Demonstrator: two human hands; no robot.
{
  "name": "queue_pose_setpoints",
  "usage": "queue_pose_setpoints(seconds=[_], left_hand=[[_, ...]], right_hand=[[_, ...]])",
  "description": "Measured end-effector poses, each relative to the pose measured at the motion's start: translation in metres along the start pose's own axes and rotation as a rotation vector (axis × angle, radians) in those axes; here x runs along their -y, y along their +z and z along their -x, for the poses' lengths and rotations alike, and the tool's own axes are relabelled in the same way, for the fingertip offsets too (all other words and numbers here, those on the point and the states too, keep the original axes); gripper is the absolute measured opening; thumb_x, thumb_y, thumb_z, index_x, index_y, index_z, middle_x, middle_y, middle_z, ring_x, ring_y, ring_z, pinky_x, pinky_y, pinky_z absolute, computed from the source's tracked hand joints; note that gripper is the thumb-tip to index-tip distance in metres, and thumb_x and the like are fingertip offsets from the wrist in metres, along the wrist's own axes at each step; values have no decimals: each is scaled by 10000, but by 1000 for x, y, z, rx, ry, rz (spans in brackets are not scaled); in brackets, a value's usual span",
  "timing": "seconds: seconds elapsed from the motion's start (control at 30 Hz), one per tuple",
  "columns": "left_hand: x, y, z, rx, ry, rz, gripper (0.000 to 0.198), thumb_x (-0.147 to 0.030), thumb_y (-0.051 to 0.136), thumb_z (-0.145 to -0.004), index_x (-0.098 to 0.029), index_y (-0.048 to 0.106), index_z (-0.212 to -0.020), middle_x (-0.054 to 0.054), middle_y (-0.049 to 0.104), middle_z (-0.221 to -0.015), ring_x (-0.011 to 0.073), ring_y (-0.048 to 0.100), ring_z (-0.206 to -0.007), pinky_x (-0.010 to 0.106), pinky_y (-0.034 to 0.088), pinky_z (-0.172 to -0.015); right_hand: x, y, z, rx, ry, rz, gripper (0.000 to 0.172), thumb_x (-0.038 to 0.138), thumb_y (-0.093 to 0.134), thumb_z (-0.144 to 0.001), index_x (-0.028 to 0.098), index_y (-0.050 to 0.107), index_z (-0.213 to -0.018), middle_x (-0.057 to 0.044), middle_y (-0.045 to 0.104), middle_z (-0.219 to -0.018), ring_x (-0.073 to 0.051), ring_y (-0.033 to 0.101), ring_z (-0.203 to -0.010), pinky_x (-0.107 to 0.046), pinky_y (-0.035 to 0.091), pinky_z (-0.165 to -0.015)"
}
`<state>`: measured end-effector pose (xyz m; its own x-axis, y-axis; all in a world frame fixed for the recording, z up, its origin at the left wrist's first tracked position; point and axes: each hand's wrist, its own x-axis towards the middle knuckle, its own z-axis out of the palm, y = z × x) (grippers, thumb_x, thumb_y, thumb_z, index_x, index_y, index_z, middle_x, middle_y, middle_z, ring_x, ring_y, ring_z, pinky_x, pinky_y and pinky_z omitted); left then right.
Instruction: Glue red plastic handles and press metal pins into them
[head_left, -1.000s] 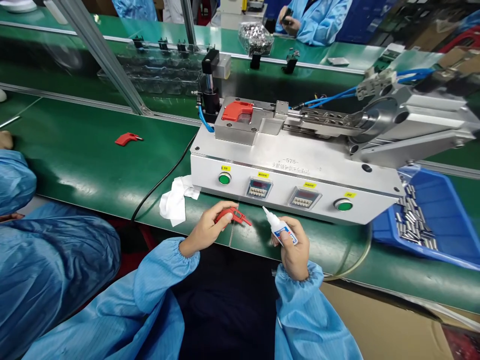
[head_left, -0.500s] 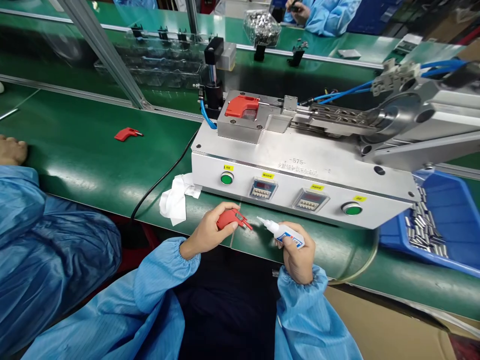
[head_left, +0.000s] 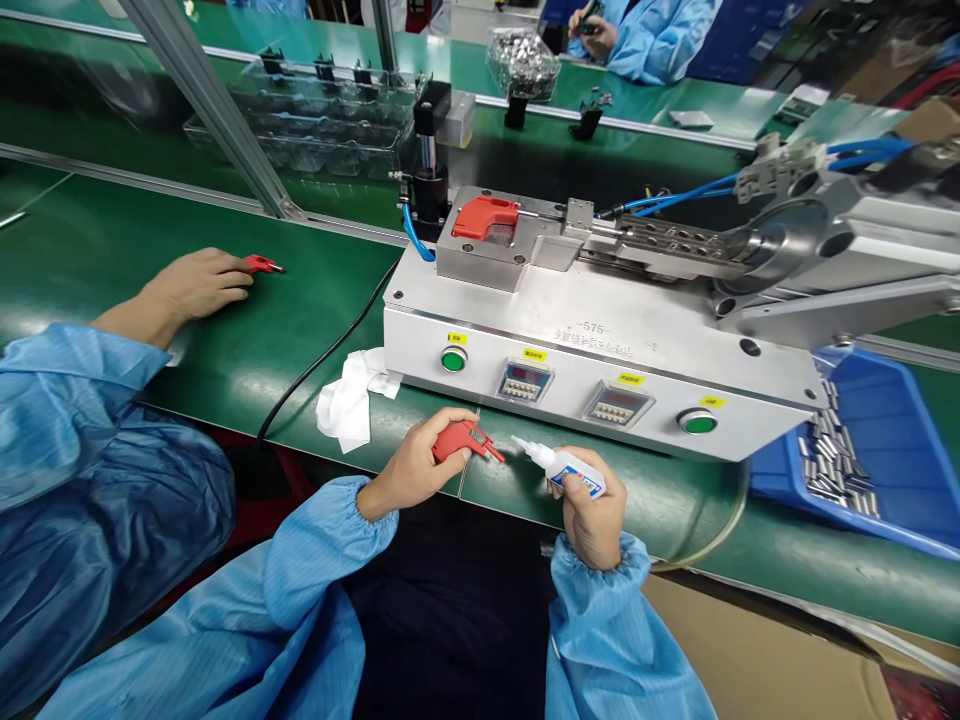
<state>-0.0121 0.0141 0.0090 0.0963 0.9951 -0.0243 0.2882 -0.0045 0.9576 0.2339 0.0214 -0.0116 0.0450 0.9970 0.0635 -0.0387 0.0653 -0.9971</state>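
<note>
Two hands work at the near edge of the green bench point(head_left: 225, 350). The left hand point(head_left: 409, 468) is closed around a red part point(head_left: 459, 440). The right hand point(head_left: 592, 510) grips a small glue bottle point(head_left: 561, 464), its nozzle tipped left, just beside the part's prongs. A white cloth point(head_left: 345, 400) lies to the left, at the front corner of a silver machine point(head_left: 600, 335), with a black cable point(head_left: 322, 365) running past. Right of the machine, a blue bin point(head_left: 892, 400) holds metal pins point(head_left: 832, 460). On the machine's top, a second red part point(head_left: 484, 217) sits in a fixture. Farther left, a co-worker's hand point(head_left: 199, 285) rests against a third red part point(head_left: 260, 264) on the bench.
</note>
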Motion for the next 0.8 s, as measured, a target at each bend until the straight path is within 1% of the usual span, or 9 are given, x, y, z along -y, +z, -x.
queue_pose_setpoints(seconds=[0.47, 0.7, 0.8], left_hand=[[2, 2, 2, 12, 51, -68, 356, -266, 626, -898, -215, 660, -1249, 56, 760, -1076, 206, 713, -878, 321, 592, -828], [-2, 1, 1, 22, 55, -99, 368, -258, 610, -875, -214, 672, -1235, 42, 760, -1020, 192, 691, -813, 308, 580, -790], [-3, 2, 2, 31, 43, -95, 367, -260, 607, -875, -213, 674, -1233, 35, 753, -983, 182, 666, -764, 291, 561, -729]], right_hand=[[5, 4, 0, -19, 21, 44, 435, 620, 791, -847, 189, 772, -900, 9, 598, -585, -129, 488, -488, -261, 389, -486], [1, 2, 1, -12, 30, 70, 434, 616, 766, -870, 186, 759, -924, 14, 595, -600, -127, 482, -494, -262, 393, -497], [1, 2, 1, -16, 33, 66, 437, 620, 768, -867, 186, 757, -918, 16, 587, -595, -126, 482, -495, -261, 393, -501]])
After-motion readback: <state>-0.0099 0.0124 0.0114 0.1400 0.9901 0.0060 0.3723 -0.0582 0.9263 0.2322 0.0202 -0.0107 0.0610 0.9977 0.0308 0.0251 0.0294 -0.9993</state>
